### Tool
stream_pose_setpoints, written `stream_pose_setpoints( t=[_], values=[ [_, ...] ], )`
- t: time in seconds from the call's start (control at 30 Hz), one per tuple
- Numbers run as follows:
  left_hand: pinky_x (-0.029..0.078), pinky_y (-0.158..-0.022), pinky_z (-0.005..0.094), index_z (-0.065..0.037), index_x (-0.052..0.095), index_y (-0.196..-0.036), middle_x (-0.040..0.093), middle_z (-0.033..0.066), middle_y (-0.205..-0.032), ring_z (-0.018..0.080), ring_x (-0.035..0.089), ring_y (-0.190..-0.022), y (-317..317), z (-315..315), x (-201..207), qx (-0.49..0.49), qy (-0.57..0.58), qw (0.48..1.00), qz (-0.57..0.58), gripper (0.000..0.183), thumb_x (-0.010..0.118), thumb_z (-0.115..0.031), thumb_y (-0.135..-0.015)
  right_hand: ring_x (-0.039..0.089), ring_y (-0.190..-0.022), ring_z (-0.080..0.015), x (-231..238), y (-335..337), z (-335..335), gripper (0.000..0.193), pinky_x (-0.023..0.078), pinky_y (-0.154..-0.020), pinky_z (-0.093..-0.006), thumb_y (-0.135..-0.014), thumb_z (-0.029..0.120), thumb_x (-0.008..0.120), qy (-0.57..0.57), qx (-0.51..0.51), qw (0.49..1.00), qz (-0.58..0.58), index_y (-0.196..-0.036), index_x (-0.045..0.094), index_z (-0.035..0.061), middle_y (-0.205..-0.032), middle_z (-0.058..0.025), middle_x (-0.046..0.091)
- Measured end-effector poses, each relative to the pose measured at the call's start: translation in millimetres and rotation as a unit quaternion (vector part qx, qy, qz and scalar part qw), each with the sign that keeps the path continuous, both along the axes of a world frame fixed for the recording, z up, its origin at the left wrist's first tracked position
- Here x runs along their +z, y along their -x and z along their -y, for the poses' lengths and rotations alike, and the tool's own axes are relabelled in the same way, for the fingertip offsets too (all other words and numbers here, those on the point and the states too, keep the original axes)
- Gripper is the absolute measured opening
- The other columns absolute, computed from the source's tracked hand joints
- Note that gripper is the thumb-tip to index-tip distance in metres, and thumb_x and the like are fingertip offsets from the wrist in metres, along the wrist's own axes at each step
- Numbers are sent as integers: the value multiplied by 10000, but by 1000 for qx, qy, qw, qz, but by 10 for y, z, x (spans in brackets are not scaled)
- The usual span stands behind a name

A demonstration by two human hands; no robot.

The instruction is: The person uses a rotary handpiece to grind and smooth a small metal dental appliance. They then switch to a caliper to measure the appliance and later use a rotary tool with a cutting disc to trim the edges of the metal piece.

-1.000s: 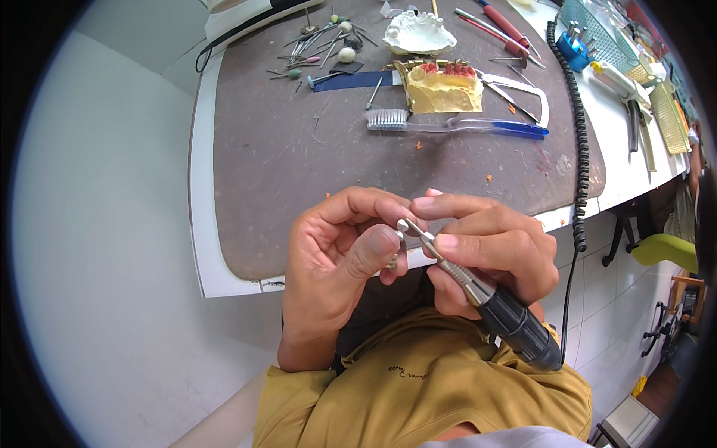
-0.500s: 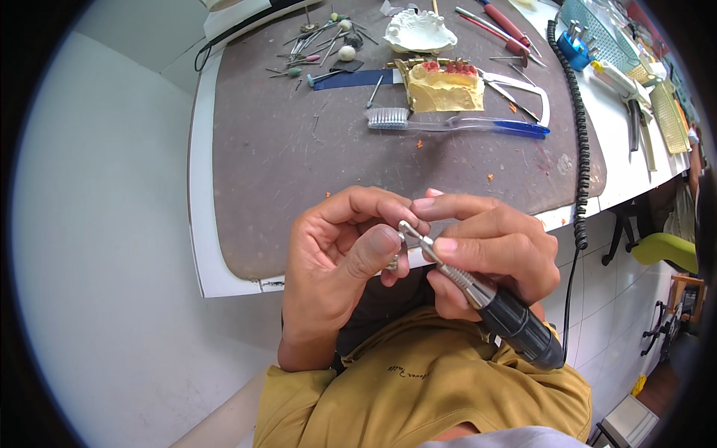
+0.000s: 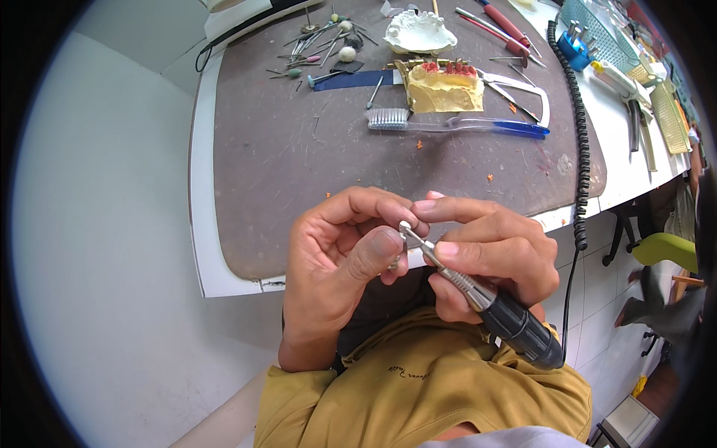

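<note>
Far left corner of the tabletop first, and there's a scatter of rotary bits [image 3: 346, 54], a blue strip [image 3: 351, 80] lying to their right. Down over the near edge comes the left hand [image 3: 336, 246], thumb and forefinger closed in a tight pinch, other fingers curled behind, and there at the fingertips is a small silvery metal piece [image 3: 404, 225], mostly hidden by the thumb. It looks light, stiff and slick, I'd judge, easy to lose from a loose pinch; best gripped low, by its sides, leaving the top bare. Beyond it, towards the far edge, sit a white dental cast [image 3: 420, 33] and a yellow model [image 3: 446, 93], with a toothbrush [image 3: 470, 125] lying just nearer. And here's the right hand [image 3: 500, 239], closed pen-fashion round the metal nose of a black handpiece [image 3: 523, 328], forefinger reaching out to the left fingertips; the tip is right at the piece, though contact I can't tell. The handpiece looks rigid and back-heavy, so that hold on the ribbed nose seems right. Over at the right edge, a coiled cord [image 3: 581, 149] hangs down.
</note>
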State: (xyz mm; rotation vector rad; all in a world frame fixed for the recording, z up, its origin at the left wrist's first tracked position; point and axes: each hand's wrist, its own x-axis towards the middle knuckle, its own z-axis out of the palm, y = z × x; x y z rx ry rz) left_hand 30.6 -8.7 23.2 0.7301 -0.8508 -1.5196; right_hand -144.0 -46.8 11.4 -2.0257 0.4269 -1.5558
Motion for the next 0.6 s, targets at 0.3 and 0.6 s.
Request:
stream_pose_setpoints(
  t=[0.3, 0.6],
  values=[
    [464, -569, 207, 27, 633, -988, 658, 114, -954, 91, 579, -698, 4, -4, -4, 1, 2, 1000, 2, 227, 709, -161, -887, 694, -920, -379, -19, 9, 17, 271, 566, -847, -502, -789, 99, 766, 6, 4, 1000, 2, -991, 612, 4, -808, -141, 670],
    [460, -579, 198, 22, 634, -986, 659, 101, -942, 79, 574, -701, 7, 0, -7, 0, 3, 1000, -1, 237, 719, -173, -881, 695, -914, -377, -21, 18, 12, 291, 566, -845, -503, -786, 120, 782, 7, 7, 1000, 0, -997, 616, 8, -798, -135, 668]
  ],
)
